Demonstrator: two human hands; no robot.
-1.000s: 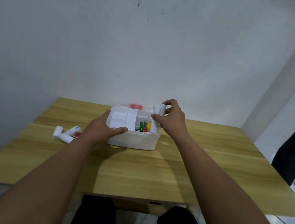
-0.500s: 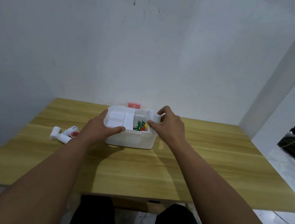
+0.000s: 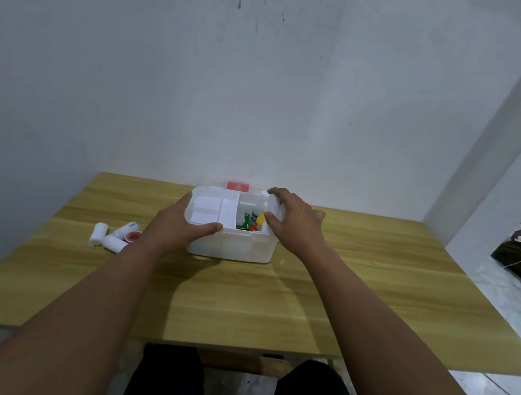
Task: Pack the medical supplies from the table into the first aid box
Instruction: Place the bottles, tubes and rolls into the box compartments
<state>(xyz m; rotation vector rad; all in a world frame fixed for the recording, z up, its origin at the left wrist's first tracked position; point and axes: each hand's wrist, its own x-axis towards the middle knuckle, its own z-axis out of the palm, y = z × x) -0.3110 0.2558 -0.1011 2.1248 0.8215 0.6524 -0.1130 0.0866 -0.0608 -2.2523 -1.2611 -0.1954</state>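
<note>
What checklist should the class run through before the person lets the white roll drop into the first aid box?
1. Left hand steadies the first aid box: ok.
2. Right hand holds the white roll at the box's right end: ok.
3. Room beneath the roll: cannot tell.
4. Box flat on the table: ok.
5. All supplies packed: not ok, rolls lie left of the box.

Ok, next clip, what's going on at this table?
A person is packing a white first aid box on a wooden table. The left hand grips the box's near left corner, steadying it, while the right hand holds a white roll at the box's right end, over the open compartment with green, red and yellow items. Three more white rolls and a small red-topped item lie on the table to the left, not yet packed.
</note>
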